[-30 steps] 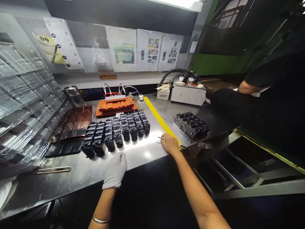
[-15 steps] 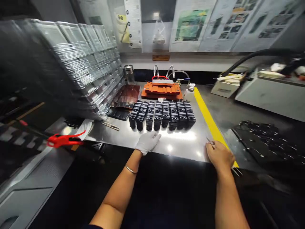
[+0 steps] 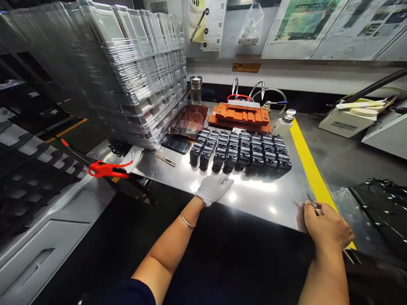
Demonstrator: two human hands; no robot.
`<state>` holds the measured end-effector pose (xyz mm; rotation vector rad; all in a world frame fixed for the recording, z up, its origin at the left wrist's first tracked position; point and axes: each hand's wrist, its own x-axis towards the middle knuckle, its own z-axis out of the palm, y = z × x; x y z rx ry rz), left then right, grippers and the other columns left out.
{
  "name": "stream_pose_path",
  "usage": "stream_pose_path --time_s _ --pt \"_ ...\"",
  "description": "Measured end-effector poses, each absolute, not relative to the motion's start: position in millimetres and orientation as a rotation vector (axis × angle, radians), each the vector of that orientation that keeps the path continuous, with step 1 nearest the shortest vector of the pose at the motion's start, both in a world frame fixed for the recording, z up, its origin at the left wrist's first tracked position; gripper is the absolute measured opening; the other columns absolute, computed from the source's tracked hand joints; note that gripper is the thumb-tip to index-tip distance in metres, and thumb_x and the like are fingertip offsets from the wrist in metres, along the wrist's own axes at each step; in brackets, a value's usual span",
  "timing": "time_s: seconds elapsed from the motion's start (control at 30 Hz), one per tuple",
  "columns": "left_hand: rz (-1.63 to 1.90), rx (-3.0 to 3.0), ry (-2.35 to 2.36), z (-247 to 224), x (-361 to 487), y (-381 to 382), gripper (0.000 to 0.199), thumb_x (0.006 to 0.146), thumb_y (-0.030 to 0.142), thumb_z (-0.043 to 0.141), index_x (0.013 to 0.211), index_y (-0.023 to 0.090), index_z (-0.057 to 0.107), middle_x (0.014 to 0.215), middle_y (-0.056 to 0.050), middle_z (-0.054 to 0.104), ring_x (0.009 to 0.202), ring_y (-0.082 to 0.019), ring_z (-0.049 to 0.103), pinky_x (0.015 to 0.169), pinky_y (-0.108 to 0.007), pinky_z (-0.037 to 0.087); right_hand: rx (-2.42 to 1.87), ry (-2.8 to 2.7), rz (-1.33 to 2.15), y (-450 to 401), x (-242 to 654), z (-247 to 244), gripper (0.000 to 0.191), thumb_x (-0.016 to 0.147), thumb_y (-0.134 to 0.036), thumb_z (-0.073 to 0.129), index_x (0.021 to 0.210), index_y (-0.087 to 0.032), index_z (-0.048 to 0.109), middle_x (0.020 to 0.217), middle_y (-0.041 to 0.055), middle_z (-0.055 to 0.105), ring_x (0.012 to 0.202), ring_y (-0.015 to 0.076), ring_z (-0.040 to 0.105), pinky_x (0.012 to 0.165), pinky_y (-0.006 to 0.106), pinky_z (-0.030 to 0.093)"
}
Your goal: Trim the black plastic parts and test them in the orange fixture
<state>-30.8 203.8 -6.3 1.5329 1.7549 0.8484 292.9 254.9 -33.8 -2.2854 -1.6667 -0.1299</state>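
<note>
My left hand (image 3: pixel 213 188) wears a white glove and rests flat on the steel bench (image 3: pixel 260 199), fingers spread, holding nothing. Just beyond it stand several rows of small black plastic parts (image 3: pixel 241 151). My bare right hand (image 3: pixel 327 228) lies at the bench's front right edge, closed on metal tweezers (image 3: pixel 312 201) whose tip points up-left and whose tail shows behind the wrist. A yellow stripe (image 3: pixel 307 163) runs along the bench beside that hand.
A tall stack of clear plastic trays (image 3: pixel 127 72) fills the left. An orange fixture (image 3: pixel 241 116), a steel canister (image 3: pixel 196 89), a black tray (image 3: pixel 384 207), a grey machine (image 3: pixel 386 131) and a red clamp (image 3: pixel 106 169) surround the bench. Papers hang on the back wall.
The view has swung left, bringing the tray stack and red clamp into sight. Both hands stay on the bench; the right hand still holds the tweezers.
</note>
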Motion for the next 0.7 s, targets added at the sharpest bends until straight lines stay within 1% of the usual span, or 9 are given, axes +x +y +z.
stream_pose_path --time_s 0.13,0.23,0.37,0.53,0.7 --pt "0.884 1.547 1.766 -9.0 -31.3 203.8 0.032 0.088 0.047 0.049 0.075 0.021 0.061 0.069 -0.002 0.062 0.068 -0.016 0.057 0.066 -0.029 0.041 -2.318 -1.598 -0.106 250.9 286.7 -29.6 0.039 0.081 -0.048 0.045 0.099 -0.023 0.069 0.102 0.0126 0.067 0.074 0.0253 0.058 0.060 0.035 0.036" --pt "0.898 1.540 1.750 -9.0 -31.1 203.5 0.030 0.088 0.045 0.049 0.075 0.020 0.061 0.071 -0.002 0.063 0.070 -0.016 0.057 0.067 -0.028 0.040 -2.291 -1.609 -0.128 247.4 282.5 -25.8 0.037 0.083 -0.045 0.045 0.098 -0.020 0.069 0.101 0.0120 0.067 0.077 0.0235 0.058 0.060 0.032 0.031" --pt "0.903 1.486 1.736 -6.3 -30.9 203.6 0.028 0.087 0.044 0.050 0.077 0.020 0.062 0.075 -0.001 0.065 0.074 -0.016 0.059 0.069 -0.027 0.041 -2.257 -1.617 -0.109 245.1 279.9 -22.2 0.035 0.083 -0.041 0.049 0.098 -0.018 0.070 0.099 0.0118 0.067 0.076 0.0195 0.056 0.061 0.028 0.028" --pt "0.876 1.493 1.743 -6.1 -32.5 205.2 0.028 0.088 0.044 0.050 0.080 0.020 0.063 0.077 -0.001 0.067 0.076 -0.015 0.060 0.070 -0.027 0.041 -2.266 -1.590 -0.042 243.4 275.2 -15.9 0.032 0.084 -0.036 0.050 0.100 -0.016 0.069 0.103 0.0110 0.066 0.083 0.0190 0.057 0.066 0.027 0.029" --pt "0.841 1.480 1.763 -7.1 -32.9 205.7 0.029 0.086 0.046 0.051 0.083 0.020 0.064 0.075 0.000 0.066 0.076 -0.015 0.059 0.072 -0.026 0.041 -2.263 -1.552 0.055 241.6 270.6 -8.4 0.034 0.085 -0.032 0.051 0.113 -0.017 0.065 0.114 0.0099 0.064 0.099 0.0218 0.057 0.074 0.027 0.034"
